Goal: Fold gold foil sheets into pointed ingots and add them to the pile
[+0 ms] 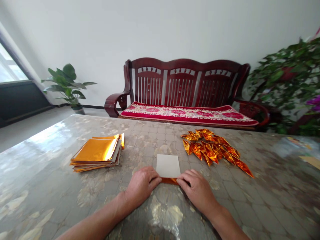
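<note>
A sheet of foil paper [168, 165] lies on the table in front of me, its pale side up. Its near edge is turned over into a narrow strip that shows the orange-gold foil. My left hand [143, 181] pinches the left end of this strip between thumb and fingers. At the strip's right end, my right hand [196, 186] pinches it the same way. Left of my hands sits a stack of gold foil paper [96, 150], slightly uneven at its edges. To the right lies a pile of folded gold foil pieces [210, 146] with pointed ends.
The table [140, 143] has a shiny, flower-patterned cover. Clear plastic packaging [296, 146] rests at its right side. Beyond the far edge stands a dark red wooden bench [182, 83] with a red patterned cushion [175, 112]. Potted plants [66, 83] flank it.
</note>
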The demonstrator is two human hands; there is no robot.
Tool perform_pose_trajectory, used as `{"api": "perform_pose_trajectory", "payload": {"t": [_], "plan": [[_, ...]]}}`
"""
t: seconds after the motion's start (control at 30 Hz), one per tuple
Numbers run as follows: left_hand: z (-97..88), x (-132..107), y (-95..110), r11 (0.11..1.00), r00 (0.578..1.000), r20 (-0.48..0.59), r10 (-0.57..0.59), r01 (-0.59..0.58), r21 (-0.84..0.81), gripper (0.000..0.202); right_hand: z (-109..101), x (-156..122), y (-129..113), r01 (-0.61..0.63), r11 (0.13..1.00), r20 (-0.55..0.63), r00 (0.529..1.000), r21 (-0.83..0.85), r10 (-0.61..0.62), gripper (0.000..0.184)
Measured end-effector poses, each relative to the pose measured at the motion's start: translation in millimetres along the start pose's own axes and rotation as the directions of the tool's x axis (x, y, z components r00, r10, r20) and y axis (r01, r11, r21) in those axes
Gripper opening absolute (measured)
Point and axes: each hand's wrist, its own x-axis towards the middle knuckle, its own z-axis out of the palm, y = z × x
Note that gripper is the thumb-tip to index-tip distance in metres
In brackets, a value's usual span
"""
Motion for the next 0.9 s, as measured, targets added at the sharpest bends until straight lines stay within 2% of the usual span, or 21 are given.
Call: {"api": "perform_pose_trajectory", "payload": {"t": [0.17,0.3,0.47,0.9], "plan": [[1.3,1,0,0.995,0.995,-0.015,-0.097,0.097,0.017,0.020,0,1,-4,-0.070,0.997,-0.003,0.998,0.016,0.070,0.014],[0.2,2,2,0.988,0.990,-0.013,-0.142,0.143,0.061,0.021,-1,2,-7,-0.101,0.995,-0.008,0.995,0.013,0.101,0.014],[0.4,3,2,0.980,0.987,-0.009,-0.162,0.161,0.120,0.022,-2,3,-8,-0.114,0.994,-0.003,0.994,0.003,0.114,0.013],[0.2,4,0,0.976,0.983,0.008,-0.185,0.182,0.118,0.025,-2,3,-11,-0.121,0.992,0.003,0.993,-0.026,0.121,0.013]]}}
